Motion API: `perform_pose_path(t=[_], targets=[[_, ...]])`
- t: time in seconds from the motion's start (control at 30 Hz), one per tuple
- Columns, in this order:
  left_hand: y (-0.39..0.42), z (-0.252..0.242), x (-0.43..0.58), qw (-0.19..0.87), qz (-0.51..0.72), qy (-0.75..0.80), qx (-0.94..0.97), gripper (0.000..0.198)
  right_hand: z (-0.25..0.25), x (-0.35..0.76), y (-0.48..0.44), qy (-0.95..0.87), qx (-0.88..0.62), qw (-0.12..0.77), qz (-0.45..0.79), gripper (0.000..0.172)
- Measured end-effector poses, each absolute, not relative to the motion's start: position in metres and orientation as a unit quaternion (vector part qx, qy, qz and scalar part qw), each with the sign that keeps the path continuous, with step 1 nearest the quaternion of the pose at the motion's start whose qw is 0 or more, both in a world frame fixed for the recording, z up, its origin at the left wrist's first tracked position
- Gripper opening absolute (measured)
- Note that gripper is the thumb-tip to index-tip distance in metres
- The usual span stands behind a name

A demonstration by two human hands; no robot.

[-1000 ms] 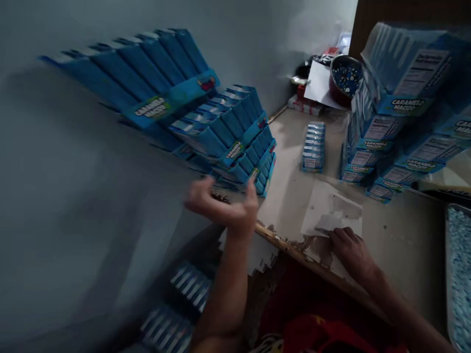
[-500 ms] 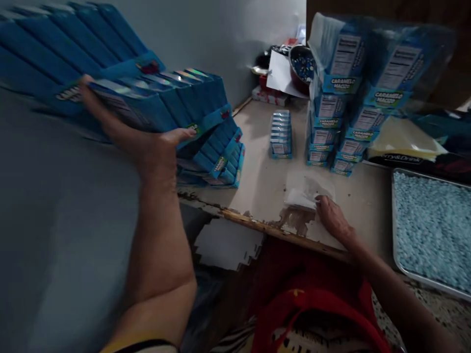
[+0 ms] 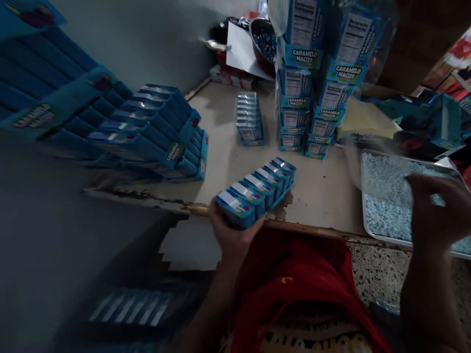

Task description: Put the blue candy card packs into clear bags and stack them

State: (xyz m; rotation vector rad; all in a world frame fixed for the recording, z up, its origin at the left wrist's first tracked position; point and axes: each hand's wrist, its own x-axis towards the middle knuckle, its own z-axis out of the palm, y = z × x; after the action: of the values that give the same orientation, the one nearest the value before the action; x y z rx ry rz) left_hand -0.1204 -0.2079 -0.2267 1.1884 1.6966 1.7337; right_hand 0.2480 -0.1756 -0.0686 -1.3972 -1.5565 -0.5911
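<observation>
My left hand (image 3: 231,240) is wrapped round the near end of a display tray of small blue candy boxes (image 3: 253,191), holding it tilted over the table's front edge. White strips and shiny film show on the box tops. My right hand (image 3: 437,211) is raised over a metal tray's pale blue candies (image 3: 390,206). Its fingers are pinched on a clear plastic bag (image 3: 386,169), which is smeared by motion and hard to make out.
Stacked blue box trays (image 3: 147,127) lean at the left. Two tall stacks in clear wrap (image 3: 294,103) stand at the back, beside a small row of boxes (image 3: 249,120). A pot (image 3: 263,44) is behind. The worn wooden table edge (image 3: 312,228) runs in front.
My left hand has left the stack at the left and come down to the centre with a tray of boxes. My right hand has lifted the clear bag from the table and swung right.
</observation>
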Motion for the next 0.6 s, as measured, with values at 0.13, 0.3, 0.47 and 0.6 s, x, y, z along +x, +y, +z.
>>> perform_pose_path(t=[0.13,0.3,0.47,0.6], targets=[[-0.244,-0.258,-0.085,0.284,0.619,0.638,0.359,0.117,-0.135,0.219,-0.153,-0.748,-0.547,0.291,-0.235,0.024],[-0.268,-0.229,-0.091,0.571,0.563,0.548,0.237,0.111,-0.195,0.189,-0.114,-0.766,-0.640,0.024,-0.061,0.014],[-0.245,-0.188,-0.113,0.732,0.428,0.510,0.145,0.095,-0.208,0.194,-0.086,-0.712,-0.686,0.024,0.147,0.052],[-0.252,-0.202,-0.121,0.764,0.402,0.469,0.187,0.101,-0.204,0.221,-0.067,-0.686,-0.680,0.153,0.210,0.063]])
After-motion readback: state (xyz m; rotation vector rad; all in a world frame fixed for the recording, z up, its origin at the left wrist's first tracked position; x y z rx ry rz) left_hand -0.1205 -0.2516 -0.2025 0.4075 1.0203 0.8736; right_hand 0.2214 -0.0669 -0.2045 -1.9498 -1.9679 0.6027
